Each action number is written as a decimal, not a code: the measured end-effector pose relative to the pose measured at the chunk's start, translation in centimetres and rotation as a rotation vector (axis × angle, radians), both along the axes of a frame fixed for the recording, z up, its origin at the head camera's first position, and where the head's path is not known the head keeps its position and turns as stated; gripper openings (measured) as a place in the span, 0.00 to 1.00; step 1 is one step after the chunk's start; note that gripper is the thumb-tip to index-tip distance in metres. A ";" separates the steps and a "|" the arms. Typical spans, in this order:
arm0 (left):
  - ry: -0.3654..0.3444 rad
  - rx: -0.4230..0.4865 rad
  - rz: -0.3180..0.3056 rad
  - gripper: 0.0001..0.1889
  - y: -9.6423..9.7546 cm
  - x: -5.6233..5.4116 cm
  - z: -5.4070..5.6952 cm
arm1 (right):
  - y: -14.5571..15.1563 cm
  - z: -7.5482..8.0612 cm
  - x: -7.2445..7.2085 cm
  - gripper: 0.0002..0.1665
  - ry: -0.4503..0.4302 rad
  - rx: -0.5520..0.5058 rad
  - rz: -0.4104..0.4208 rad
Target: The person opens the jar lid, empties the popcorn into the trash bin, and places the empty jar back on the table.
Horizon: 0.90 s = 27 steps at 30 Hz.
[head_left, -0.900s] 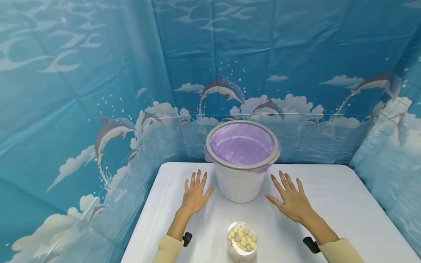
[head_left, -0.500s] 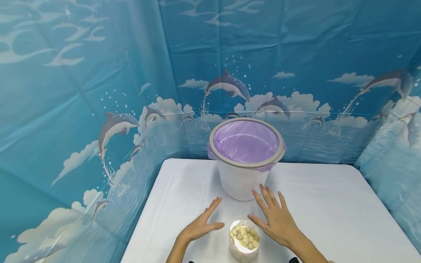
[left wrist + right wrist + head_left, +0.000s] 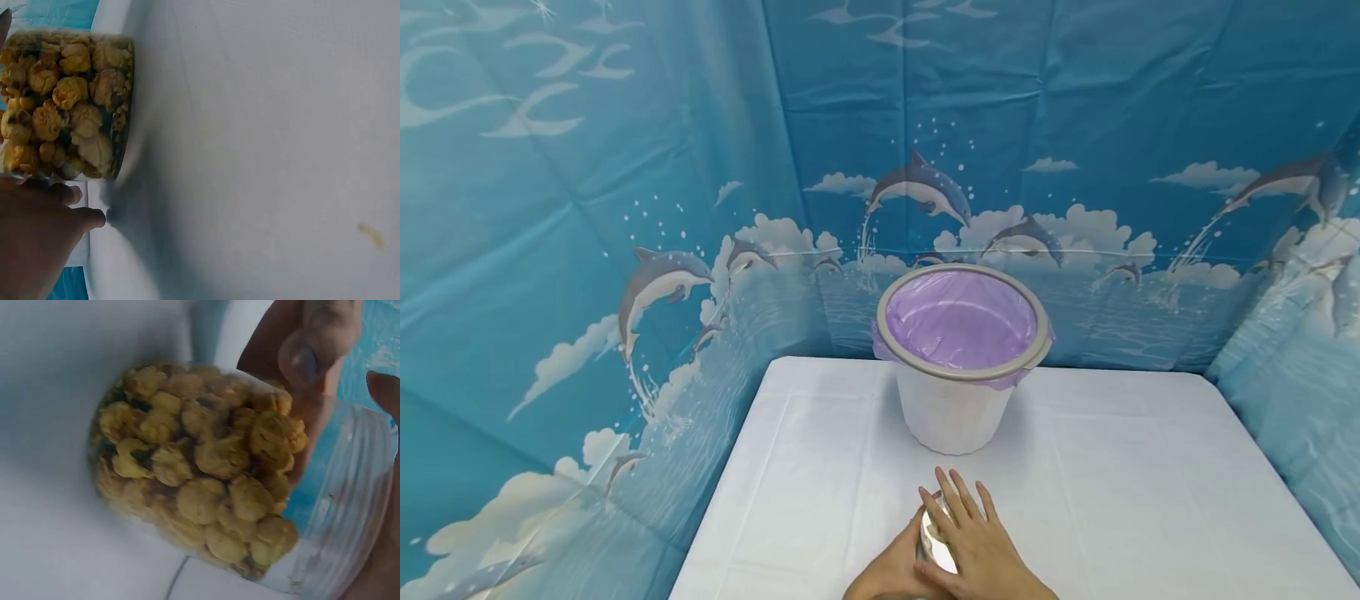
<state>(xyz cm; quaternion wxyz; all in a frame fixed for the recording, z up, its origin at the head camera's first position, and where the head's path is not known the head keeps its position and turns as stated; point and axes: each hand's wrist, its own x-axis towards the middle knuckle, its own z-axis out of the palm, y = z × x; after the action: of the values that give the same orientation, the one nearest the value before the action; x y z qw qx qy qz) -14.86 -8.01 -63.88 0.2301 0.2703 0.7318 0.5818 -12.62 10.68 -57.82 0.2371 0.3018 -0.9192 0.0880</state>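
Some of the jar (image 3: 206, 472) hides beneath the spread right hand (image 3: 977, 542); left hand (image 3: 889, 573) alongside (grip unclear).

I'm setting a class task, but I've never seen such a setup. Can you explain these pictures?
No machine here: a person works bare-handed. The wide picture comes from a head camera looking forward and down; the two close pictures come from cameras worn on the left and right wrists. On the white table stands a white bucket with a purple liner. Nearer, the left hand grips the side of a clear jar of popcorn-like pieces, while the right hand spreads over its top.
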 end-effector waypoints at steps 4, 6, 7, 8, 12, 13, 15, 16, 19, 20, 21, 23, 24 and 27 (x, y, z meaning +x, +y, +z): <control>0.048 0.036 0.061 0.67 1.0 0.0 -0.4 | -0.4 -0.5 -0.1 0.49 0.024 0.003 -0.051; 0.115 0.022 0.106 0.66 1.4 0.0 -0.6 | -0.6 -0.4 -0.2 0.49 0.020 -0.002 -0.071; 0.157 0.007 0.134 0.64 1.7 -0.1 -0.7 | -0.7 -0.4 -0.2 0.48 0.012 -0.012 -0.074; 0.185 0.002 0.162 0.63 2.0 -0.1 -0.7 | -0.7 -0.4 -0.3 0.48 0.007 -0.021 -0.077; 0.231 -0.013 0.274 0.57 3.2 0.0 -0.8 | -1.2 -0.9 -0.8 0.45 0.041 -0.025 -0.092; 0.231 -0.011 0.303 0.55 3.5 0.0 -0.9 | -1.4 -0.9 -0.9 0.43 0.056 -0.025 -0.094; 0.229 0.010 0.342 0.52 3.8 0.0 -1.0 | -1.8 -1.0 -1.0 0.41 0.080 -0.024 -0.104; 0.232 0.021 0.357 0.50 3.8 0.0 -1.1 | -1.9 -1.0 -1.1 0.40 0.081 -0.031 -0.109; 0.245 0.053 0.381 0.48 3.9 -0.2 -1.2 | -2.1 -1.0 -1.2 0.37 0.068 -0.072 -0.124; 0.255 0.060 0.379 0.47 3.9 -0.3 -1.2 | -2.1 -1.1 -1.3 0.35 0.065 -0.091 -0.129; 0.257 0.067 0.375 0.47 3.8 -0.4 -1.2 | -2.1 -1.3 -1.3 0.34 0.062 -0.114 -0.131; 0.278 0.071 0.364 0.45 3.8 -0.5 -1.2 | -2.0 -1.4 -1.5 0.31 0.065 -0.163 -0.133; 0.292 0.068 0.355 0.45 3.7 -0.6 -1.1 | -1.9 -1.4 -1.5 0.29 0.066 -0.192 -0.127; 0.308 0.070 0.342 0.46 3.3 -1.0 -0.5 | -1.9 -0.9 -1.9 0.25 0.075 -0.255 -0.095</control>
<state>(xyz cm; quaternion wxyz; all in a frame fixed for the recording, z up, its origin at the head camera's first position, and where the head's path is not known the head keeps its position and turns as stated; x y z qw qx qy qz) -15.83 -4.69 -64.35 0.0044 0.2356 0.7727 0.5894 -14.50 8.79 -58.74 0.3117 0.2283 -0.9044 0.1812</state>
